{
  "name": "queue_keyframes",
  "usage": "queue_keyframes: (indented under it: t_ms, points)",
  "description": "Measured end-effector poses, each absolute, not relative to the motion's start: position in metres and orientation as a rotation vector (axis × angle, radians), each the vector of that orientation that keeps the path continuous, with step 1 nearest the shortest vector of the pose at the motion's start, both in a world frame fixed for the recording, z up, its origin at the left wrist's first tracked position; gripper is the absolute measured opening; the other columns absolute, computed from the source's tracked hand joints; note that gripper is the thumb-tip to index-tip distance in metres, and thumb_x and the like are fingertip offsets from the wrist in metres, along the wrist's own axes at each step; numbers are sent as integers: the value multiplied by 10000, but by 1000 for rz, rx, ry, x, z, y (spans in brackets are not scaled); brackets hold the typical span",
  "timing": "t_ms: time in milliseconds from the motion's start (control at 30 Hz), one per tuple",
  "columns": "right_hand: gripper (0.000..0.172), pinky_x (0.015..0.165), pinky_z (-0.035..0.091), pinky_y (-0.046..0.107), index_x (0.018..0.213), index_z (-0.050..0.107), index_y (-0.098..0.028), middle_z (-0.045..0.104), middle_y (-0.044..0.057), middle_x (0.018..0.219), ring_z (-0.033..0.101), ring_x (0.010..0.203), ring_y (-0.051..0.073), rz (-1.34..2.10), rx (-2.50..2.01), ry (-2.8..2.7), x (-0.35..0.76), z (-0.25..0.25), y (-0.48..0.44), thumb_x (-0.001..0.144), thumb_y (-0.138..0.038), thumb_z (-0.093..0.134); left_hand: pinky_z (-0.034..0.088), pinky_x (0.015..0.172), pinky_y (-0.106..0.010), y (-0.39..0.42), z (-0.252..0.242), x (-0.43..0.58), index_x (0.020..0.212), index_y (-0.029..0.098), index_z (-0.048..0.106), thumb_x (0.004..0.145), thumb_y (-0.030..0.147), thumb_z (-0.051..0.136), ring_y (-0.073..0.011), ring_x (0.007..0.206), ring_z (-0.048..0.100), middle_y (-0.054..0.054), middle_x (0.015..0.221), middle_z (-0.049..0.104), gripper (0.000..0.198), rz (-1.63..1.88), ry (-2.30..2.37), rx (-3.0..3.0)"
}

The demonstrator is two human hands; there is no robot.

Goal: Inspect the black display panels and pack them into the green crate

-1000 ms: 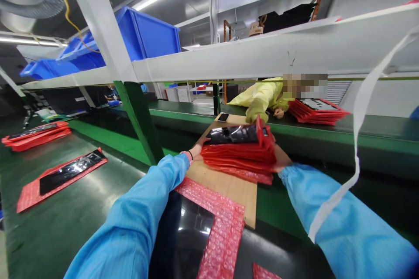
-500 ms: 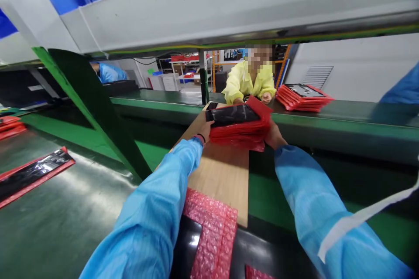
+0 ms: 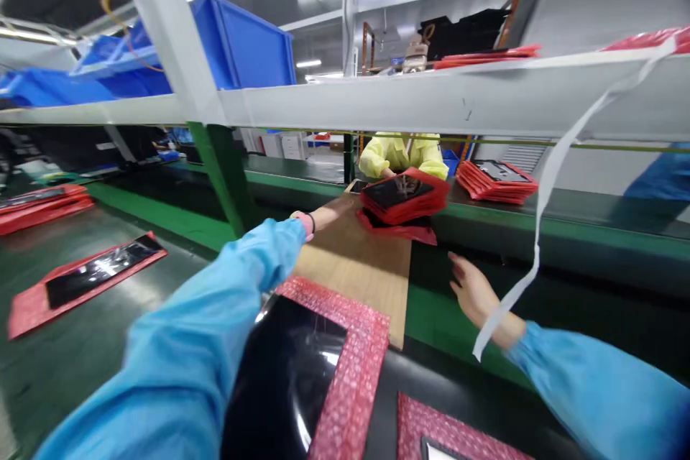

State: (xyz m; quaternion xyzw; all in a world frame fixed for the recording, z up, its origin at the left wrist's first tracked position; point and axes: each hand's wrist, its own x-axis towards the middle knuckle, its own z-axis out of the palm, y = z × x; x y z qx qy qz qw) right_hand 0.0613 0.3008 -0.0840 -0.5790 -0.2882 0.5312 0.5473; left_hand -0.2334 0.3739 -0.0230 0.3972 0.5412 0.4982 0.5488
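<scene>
A stack of red bubble-wrap bags with black panels (image 3: 399, 190) rests unevenly on the far end of a wooden board (image 3: 356, 259). My left hand (image 3: 334, 212) reaches over the board just left of the stack, fingers stretched out and slightly blurred, holding nothing. To the right of the board, my right hand (image 3: 477, 293) hangs empty with its fingers apart. Nearer to me lies a glossy black panel (image 3: 285, 359) with pink bubble wrap (image 3: 353, 374) along its edges. Part of another pink bubble-wrap piece (image 3: 458, 431) shows at the bottom.
A person in a yellow top (image 3: 402, 153) sits beyond the stack, beside another red stack (image 3: 496, 181). At left, a bagged black panel (image 3: 102, 269) and more red bags (image 3: 43, 207) lie on the green surface. A shelf beam (image 3: 334, 106) and green post (image 3: 221, 176) stand ahead. A white strip (image 3: 544, 208) dangles at right.
Both hands have let go of the stack, which now sits on the board. My right hand has drawn back toward me and down; the left has moved slightly left. The view has tilted up.
</scene>
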Motion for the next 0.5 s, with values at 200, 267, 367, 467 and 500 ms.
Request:
queue_keyframes:
  t_ms: [200, 267, 367, 467, 500]
  points:
    - [453, 1092, 311, 483, 928, 665, -267, 514, 81, 1377, 428, 1296, 299, 1775, -1275, -585, 46, -102, 134, 528, -422, 813, 409, 942, -396, 197, -42, -319, 918, 152, 626, 839, 353, 616, -248, 1133, 543, -100, 1053, 657, 216, 1062, 1602, 664]
    - [554, 1092, 311, 462, 980, 659, -276, 518, 64, 1380, 409, 1314, 284, 1968, -1243, -524, 34, -112, 97, 485, -455, 832, 415, 895, -346, 143, -57, -338, 809, 171, 625, 785, 410, 660, -286, 1124, 564, -96, 854, 702, 243, 990, 1645, 535]
    - [542, 1074, 319, 436, 1030, 638, -267, 493, 54, 1407, 331, 1365, 253, 2150, -1238, -447, 11, -121, 57, 570, -506, 797, 469, 791, -357, 87, -75, -343, 733, 164, 628, 746, 487, 661, -307, 882, 666, -84, 646, 684, 325, 872, 1593, 396]
    - [500, 1020, 368, 449, 1026, 643, -240, 586, 73, 1310, 383, 1333, 270, 2189, -1169, -430, -14, -120, 35, 621, -500, 777, 507, 718, -358, 63, -84, -328, 722, 162, 651, 749, 513, 635, -275, 682, 678, -80, 632, 695, 353, 851, 1473, 343]
    - [500, 997, 393, 440, 1030, 647, -235, 622, 71, 1263, 430, 1299, 272, 2192, -1116, -427, -22, -118, 31, 621, -487, 783, 514, 689, -355, 59, -85, -322, 725, 164, 660, 747, 515, 633, -266, 635, 673, -77, 631, 699, 353, 858, 1447, 333]
